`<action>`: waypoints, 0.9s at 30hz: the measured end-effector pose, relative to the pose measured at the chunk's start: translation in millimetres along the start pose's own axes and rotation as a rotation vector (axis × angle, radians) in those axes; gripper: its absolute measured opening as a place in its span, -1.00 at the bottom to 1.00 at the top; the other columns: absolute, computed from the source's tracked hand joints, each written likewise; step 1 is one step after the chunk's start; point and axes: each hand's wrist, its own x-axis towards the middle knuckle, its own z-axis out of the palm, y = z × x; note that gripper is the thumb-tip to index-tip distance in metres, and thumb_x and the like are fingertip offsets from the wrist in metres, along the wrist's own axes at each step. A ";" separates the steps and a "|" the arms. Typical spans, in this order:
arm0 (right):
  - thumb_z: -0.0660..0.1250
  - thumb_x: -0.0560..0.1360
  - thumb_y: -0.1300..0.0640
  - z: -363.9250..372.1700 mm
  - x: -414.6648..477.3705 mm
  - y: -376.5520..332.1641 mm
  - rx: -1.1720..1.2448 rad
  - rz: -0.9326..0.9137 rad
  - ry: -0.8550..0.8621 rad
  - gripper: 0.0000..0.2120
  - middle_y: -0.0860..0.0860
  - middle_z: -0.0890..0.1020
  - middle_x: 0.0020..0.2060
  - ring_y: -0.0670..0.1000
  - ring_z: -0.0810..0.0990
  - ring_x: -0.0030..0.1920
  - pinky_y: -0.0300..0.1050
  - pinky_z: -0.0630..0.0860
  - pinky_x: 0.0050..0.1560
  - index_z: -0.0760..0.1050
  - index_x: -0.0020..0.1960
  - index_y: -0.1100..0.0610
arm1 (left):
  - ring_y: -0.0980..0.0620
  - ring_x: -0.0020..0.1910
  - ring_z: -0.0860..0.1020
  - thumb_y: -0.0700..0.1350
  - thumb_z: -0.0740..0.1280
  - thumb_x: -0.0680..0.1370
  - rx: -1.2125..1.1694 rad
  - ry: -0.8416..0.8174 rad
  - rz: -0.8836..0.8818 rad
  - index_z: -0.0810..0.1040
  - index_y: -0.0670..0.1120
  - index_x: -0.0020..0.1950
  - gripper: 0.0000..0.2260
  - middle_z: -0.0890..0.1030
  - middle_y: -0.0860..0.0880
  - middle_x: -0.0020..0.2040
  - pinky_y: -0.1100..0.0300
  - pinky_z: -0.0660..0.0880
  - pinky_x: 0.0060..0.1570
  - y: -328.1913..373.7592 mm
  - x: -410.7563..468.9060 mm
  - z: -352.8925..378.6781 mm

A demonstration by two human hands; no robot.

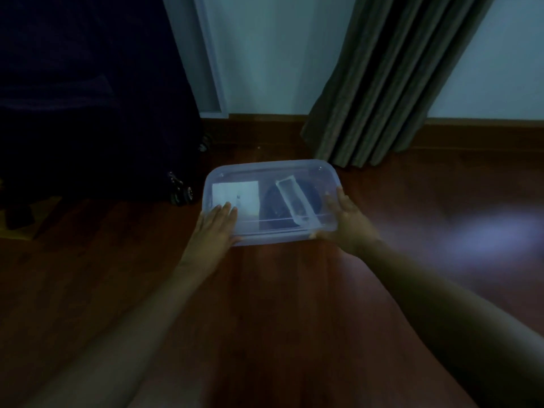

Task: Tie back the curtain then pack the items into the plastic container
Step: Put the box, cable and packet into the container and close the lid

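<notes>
A translucent plastic container point(270, 169) with its lid on sits on the wooden floor. Through the lid I see a white packet point(235, 192), a dark round item point(273, 201) and a clear tube-like pack point(294, 198). My left hand point(216, 225) presses flat on the lid's near left corner with straight fingers. At the near right corner my right hand point(344, 219) rests on the lid, fingers straight and thumb along the front rim. The grey-green curtain point(382, 83) hangs in folds just behind the container, reaching the floor.
A dark wheeled suitcase point(88, 113) stands to the left, its wheels point(181, 192) near the container. A pale wall with a wooden skirting board point(265, 119) runs behind. The wooden floor point(279, 290) spreads in front; the room is dim.
</notes>
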 end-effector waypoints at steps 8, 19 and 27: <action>0.39 0.39 -0.29 -8.5 46.4 -2.8 0.008 -0.040 -0.006 0.01 -0.01 -0.17 0.58 0.10 -0.09 0.57 0.11 0.24 0.45 -0.15 0.59 -0.05 | -0.07 0.55 -0.01 0.06 0.15 0.61 -0.030 -0.017 -0.040 0.02 -0.10 0.56 -0.41 0.05 -0.11 0.57 -0.06 -0.10 0.51 -17.2 35.2 1.1; 0.38 0.41 -0.29 4.3 108.3 -24.1 0.117 0.003 0.188 -0.08 0.00 -0.10 0.57 0.20 0.13 0.49 0.15 0.42 0.25 -0.04 0.57 -0.07 | -0.07 0.55 -0.17 -0.01 0.04 0.67 0.065 -0.183 -0.104 -0.15 -0.11 0.56 -0.45 -0.14 -0.08 0.58 -0.03 -0.12 0.52 -49.4 132.9 -33.4; 0.40 0.40 -0.27 -3.7 143.9 -14.6 0.081 -0.022 0.203 -0.07 0.07 -0.06 0.57 0.25 0.24 0.45 0.12 0.39 0.32 0.01 0.57 0.03 | -0.07 0.55 -0.18 0.03 0.08 0.65 -0.044 -0.120 -0.064 -0.13 -0.08 0.57 -0.42 -0.14 -0.07 0.58 -0.07 -0.18 0.50 -57.7 161.8 -28.3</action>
